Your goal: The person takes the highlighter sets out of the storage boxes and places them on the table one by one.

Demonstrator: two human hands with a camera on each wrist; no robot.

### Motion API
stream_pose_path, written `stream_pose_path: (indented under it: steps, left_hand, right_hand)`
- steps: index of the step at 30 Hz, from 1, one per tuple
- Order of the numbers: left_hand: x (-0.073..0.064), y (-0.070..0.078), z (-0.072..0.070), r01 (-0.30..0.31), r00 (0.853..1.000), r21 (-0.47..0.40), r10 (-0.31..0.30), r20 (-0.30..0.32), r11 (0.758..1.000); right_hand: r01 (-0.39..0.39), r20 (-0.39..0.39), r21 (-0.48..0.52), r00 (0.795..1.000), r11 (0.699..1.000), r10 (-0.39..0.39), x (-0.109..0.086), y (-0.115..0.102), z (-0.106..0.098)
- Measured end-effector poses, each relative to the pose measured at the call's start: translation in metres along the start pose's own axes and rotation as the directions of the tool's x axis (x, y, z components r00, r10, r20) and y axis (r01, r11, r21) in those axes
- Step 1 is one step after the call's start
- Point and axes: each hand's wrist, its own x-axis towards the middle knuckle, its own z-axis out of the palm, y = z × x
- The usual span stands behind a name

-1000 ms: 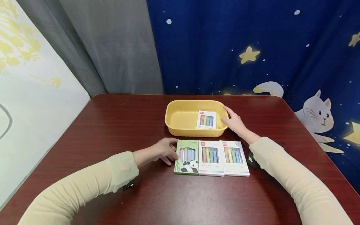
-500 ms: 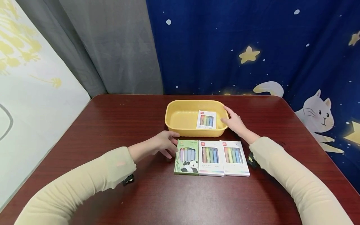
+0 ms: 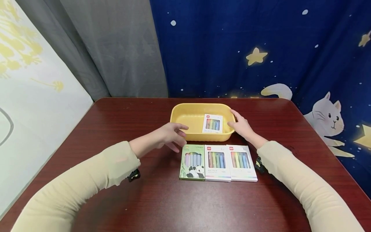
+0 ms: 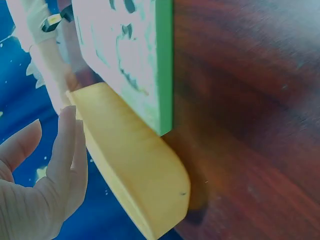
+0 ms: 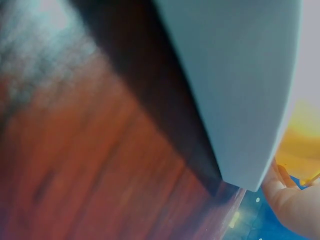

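My left hand (image 3: 169, 135) is raised, fingers extended, overlapping the left front corner of a yellow plastic basket (image 3: 200, 137). Nothing is in its grasp; the left wrist view shows the fingers (image 4: 62, 145) beside the basket wall (image 4: 135, 155). On the basket's right rim, my right hand (image 3: 244, 127) grips with the thumb inside and fingers around the outside. A white box of coloured crayons (image 3: 213, 124) lies inside, right of centre. In front stand a green panda crayon box (image 3: 192, 161) and two white crayon boxes, one in the middle (image 3: 217, 161) and one at right (image 3: 242, 162).
The three boxes lie side by side on a dark red wooden table (image 3: 185, 206), close before the basket. A blue starry curtain (image 3: 214, 48) and a grey curtain (image 3: 124, 48) hang behind the far edge. A white patterned panel (image 3: 34, 96) borders the left side.
My left hand has left the green box's left edge and moved up and away to the basket's left front corner. The right hand, basket and boxes have stayed put.
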Motion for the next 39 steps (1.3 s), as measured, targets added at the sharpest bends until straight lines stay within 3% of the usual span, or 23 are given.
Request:
stream_pose_path:
  steps: [10,18,32,39]
  left_hand:
    - [0.018,0.033,-0.012,-0.017,1.0,-0.077,0.014,-0.027,0.997]
    - [0.04,0.047,-0.019,0.005,0.998,-0.113,-0.013,-0.066,0.994]
    - [0.079,0.044,-0.016,-0.01,0.998,-0.212,-0.004,-0.065,0.977]
    - [0.094,0.04,-0.007,0.043,0.993,-0.223,-0.067,-0.098,0.974]
  right_hand:
    - [-0.004,0.0,0.0,1.0,1.0,0.004,-0.002,-0.002,0.0]
    - [-0.012,0.001,-0.006,1.0,1.0,0.012,-0.002,-0.002,-0.001]
    - [-0.001,-0.008,-0.011,1.0,1.0,0.001,-0.001,-0.003,0.001]
    - [-0.006,-0.001,-0.022,1.0,1.0,0.006,-0.001,-0.002,0.0]
